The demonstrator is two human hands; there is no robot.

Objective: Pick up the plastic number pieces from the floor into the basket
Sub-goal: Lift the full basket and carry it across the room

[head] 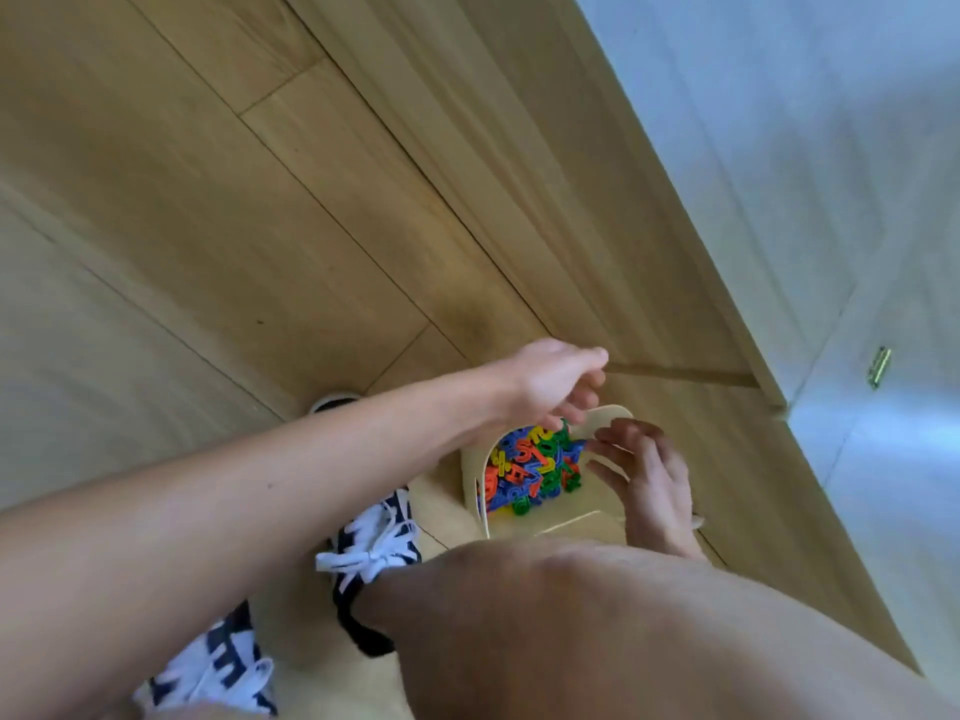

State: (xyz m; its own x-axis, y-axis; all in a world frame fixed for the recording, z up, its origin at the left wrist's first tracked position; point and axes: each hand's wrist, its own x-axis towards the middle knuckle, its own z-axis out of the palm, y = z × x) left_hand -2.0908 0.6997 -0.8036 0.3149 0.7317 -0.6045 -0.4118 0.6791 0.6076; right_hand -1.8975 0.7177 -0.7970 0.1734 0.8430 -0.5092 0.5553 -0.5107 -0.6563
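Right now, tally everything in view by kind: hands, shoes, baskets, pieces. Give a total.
Hands: 2, the left hand and the right hand
Shoes: 2
Basket: 1
Pieces: a mixed heap in the basket, too piled to count
Total: 5, pieces left out

A single wide-angle view from the person's head looks steeply down and a little forward at the floor [260,200]. The frame is rolled, so the planks run diagonally and a white wall [779,148] slants down the right side. The camera sits close to the body: a bare knee [571,615] fills the lower right and the left forearm [260,485] crosses from the lower left. The basket [571,523] lies below centre, near but small, and blurred.
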